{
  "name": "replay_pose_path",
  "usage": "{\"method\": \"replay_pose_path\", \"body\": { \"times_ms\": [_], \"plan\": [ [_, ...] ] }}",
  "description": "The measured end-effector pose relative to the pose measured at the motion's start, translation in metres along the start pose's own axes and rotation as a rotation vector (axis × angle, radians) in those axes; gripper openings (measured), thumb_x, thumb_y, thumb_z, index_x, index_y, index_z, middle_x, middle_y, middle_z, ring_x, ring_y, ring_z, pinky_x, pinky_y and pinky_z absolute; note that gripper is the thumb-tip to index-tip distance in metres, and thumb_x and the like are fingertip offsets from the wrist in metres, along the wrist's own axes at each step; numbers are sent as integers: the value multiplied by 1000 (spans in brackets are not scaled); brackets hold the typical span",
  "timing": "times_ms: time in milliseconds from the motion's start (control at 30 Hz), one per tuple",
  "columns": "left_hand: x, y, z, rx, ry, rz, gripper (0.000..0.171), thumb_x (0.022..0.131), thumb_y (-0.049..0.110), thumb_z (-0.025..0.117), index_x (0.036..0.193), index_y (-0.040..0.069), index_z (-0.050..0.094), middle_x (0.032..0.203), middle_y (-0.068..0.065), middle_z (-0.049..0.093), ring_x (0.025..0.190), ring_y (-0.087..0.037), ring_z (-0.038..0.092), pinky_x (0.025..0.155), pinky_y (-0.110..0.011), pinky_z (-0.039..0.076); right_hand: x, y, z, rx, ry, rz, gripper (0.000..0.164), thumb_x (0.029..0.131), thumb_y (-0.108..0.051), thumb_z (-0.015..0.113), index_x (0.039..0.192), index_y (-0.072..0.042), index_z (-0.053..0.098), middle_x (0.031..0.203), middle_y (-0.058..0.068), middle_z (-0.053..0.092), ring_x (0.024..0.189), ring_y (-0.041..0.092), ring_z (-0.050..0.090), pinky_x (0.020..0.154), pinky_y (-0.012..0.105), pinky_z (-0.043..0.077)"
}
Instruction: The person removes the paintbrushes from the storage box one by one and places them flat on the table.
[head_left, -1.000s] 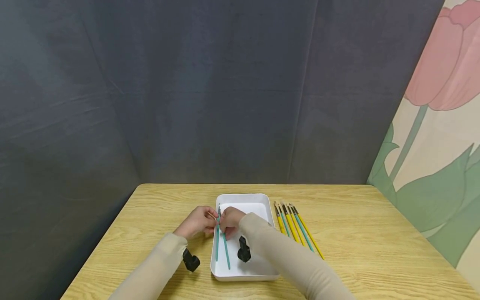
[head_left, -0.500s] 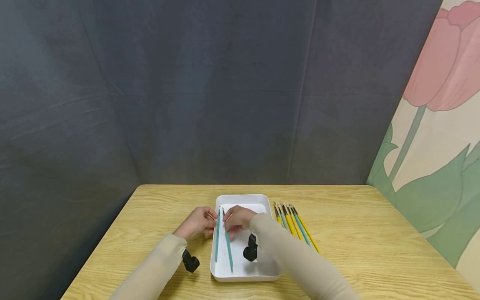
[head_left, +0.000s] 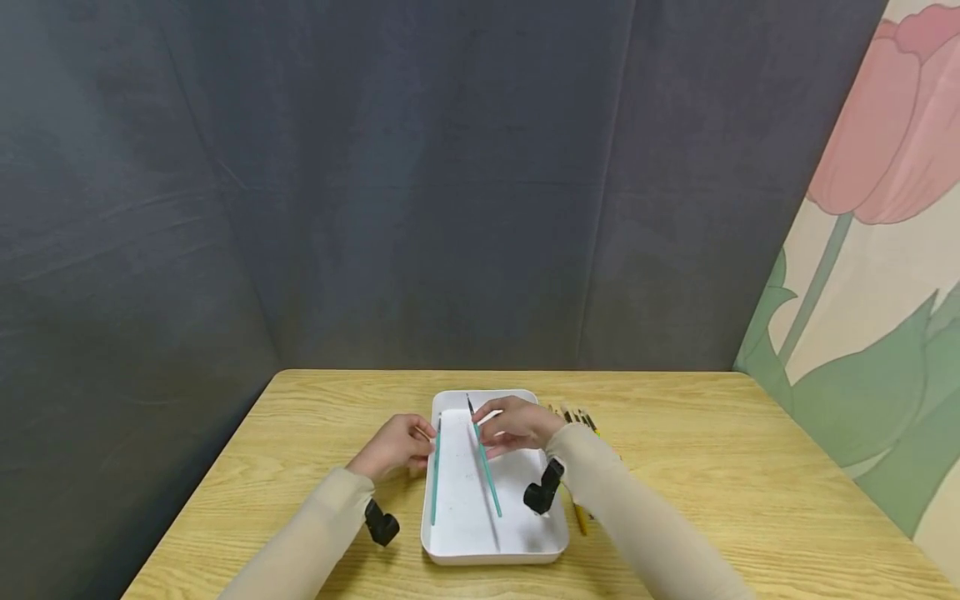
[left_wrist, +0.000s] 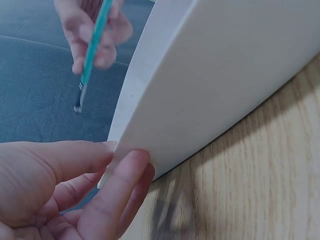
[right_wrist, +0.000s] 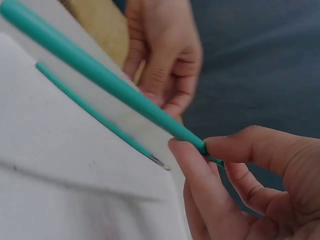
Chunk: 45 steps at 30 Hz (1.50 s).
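My right hand pinches a teal-handled paintbrush between thumb and fingers, raised over the white tray with its bristle end pointing away from me. A shadow of the brush falls on the tray floor. Along the tray's left side lies a second teal paintbrush, also shown in the right wrist view, bristles toward the far end. In the left wrist view, my left hand grips the tray's rim, thumb at the edge and fingers against the outer wall.
Several yellow and teal paintbrushes lie on the wooden table right of the tray, partly hidden behind my right forearm. A dark curtain hangs behind the table, and a wall with a tulip painting stands at the right.
My right hand has moved right and lifted one teal paintbrush away from the brush at the tray's left side. The left hand has stayed at the left rim.
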<state>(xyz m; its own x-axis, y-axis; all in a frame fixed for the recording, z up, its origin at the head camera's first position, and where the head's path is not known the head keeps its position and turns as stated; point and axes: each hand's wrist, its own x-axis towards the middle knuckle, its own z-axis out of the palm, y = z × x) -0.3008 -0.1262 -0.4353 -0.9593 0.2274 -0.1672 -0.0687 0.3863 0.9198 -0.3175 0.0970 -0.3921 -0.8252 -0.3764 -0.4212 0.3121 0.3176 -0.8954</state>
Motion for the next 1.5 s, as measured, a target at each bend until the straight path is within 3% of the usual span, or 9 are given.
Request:
{"method": "replay_pose_path", "body": {
  "times_ms": [233,600,933,1300,1500],
  "plan": [
    [0,0,-1,8,12,-1,16,87,-6,64,103,-8,59,80,-11,56,64,-17,59,60,-31,57,-19,6,-39,52,-23,-57,34,90,3,58,124,2,52,93,8,57,76,14,63,72,30,59],
    [0,1,-1,3,5,-9,17,87,-6,64,103,-8,59,81,-11,55,65,-17,58,60,-31,57,-49,28,-95,48,-47,-130,40,95,-2,54,131,8,40,96,5,56,77,11,62,72,27,59],
    [2,-1,-2,7,-7,-11,18,87,-5,64,104,-7,60,83,-11,56,65,-17,59,59,-30,56,-72,53,-131,59,-77,-138,33,96,-5,54,126,4,42,99,4,56,79,9,62,74,27,58],
    [3,-1,-2,4,-11,-6,21,87,-4,64,107,-9,58,83,-11,55,65,-16,59,58,-26,56,-82,80,-168,-9,-4,-134,41,96,-8,55,131,6,38,111,9,55,95,16,64,83,34,57],
    [3,0,0,4,-4,-18,19,87,-5,64,105,-8,60,82,-11,55,63,-16,59,57,-25,55,-78,92,-174,-44,23,-116,38,95,-5,55,128,8,40,111,11,56,90,15,62,79,35,58]
  ]
}}
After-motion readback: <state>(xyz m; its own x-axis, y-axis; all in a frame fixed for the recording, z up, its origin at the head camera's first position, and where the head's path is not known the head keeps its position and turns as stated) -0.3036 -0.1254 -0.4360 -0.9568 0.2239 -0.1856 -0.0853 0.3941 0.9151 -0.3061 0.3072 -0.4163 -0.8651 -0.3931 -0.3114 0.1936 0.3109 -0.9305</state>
